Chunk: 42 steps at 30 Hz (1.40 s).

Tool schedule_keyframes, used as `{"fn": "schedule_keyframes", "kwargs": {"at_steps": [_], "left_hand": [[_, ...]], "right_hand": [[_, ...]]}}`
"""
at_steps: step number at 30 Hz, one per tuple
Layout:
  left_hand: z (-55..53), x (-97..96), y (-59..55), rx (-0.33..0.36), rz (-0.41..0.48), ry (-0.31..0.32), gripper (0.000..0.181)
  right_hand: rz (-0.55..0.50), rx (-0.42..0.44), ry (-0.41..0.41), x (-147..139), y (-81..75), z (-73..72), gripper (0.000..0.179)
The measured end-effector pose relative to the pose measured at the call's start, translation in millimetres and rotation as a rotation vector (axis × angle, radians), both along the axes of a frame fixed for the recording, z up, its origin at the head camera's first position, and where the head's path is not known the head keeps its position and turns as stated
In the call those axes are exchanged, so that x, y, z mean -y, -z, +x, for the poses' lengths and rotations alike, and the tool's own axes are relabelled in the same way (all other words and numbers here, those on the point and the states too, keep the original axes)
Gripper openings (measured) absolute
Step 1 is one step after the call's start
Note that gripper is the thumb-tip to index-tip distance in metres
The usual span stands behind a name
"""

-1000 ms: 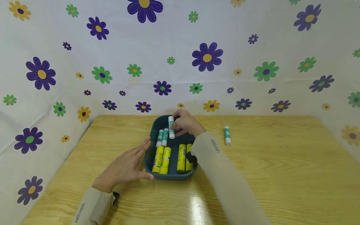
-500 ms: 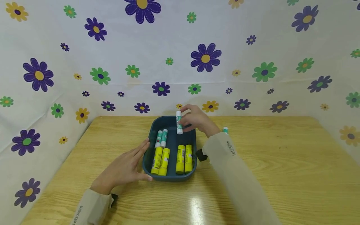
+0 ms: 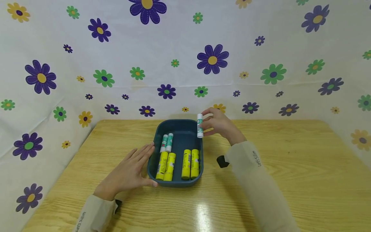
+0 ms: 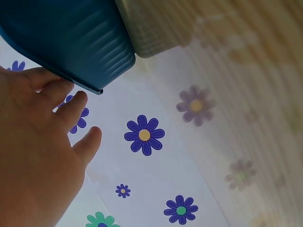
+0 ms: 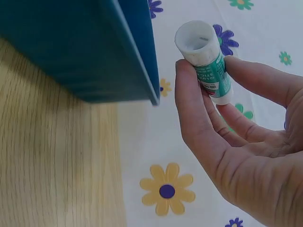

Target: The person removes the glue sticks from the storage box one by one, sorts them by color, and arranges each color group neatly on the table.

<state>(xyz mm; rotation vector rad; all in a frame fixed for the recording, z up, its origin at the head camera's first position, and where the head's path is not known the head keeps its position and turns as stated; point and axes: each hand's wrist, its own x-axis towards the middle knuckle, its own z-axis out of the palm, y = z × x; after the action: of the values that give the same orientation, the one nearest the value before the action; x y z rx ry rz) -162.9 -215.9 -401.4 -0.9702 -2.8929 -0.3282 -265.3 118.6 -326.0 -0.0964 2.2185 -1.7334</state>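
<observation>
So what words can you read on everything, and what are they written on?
"GLUE STICK": the green label of the glue stick in the right hand; the smaller print is too tiny to read.
"LetsSlim", as best I can tell: right sleeve.
What looks like the same word: left sleeve.
Too small to read: print on the four yellow sticks and two green-and-white sticks in the box.

the left hand (image 3: 128,172) extends forward, fingers (image 3: 145,155) together and thumb (image 3: 149,182) spread away from them, while the right forearm (image 3: 261,190) slants forward and inward, the right hand (image 3: 219,124) bent in a pinching grip
</observation>
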Motion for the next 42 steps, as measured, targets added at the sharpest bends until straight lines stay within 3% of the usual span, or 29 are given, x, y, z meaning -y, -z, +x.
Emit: {"fn": "schedule_keyframes", "kwargs": {"at_steps": [21, 31, 42], "left_hand": [[-1.0, -1.8, -1.5, 0.007, -0.003, 0.012, 0.121], [-0.2, -0.8, 1.5, -0.026, 0.023, 0.028, 0.121], [-0.7, -1.4, -0.9, 0.001, 0.009, 0.018, 0.121]], "right_hand": [[0.047, 0.008, 0.028, -74.7, 11.8, 8.9, 0.060], [0.103, 0.007, 0.055, -98.3, 19.2, 10.6, 0.059], [0.154, 0.042, 0.083, -120.7, 26.9, 13.3, 0.061]]}}
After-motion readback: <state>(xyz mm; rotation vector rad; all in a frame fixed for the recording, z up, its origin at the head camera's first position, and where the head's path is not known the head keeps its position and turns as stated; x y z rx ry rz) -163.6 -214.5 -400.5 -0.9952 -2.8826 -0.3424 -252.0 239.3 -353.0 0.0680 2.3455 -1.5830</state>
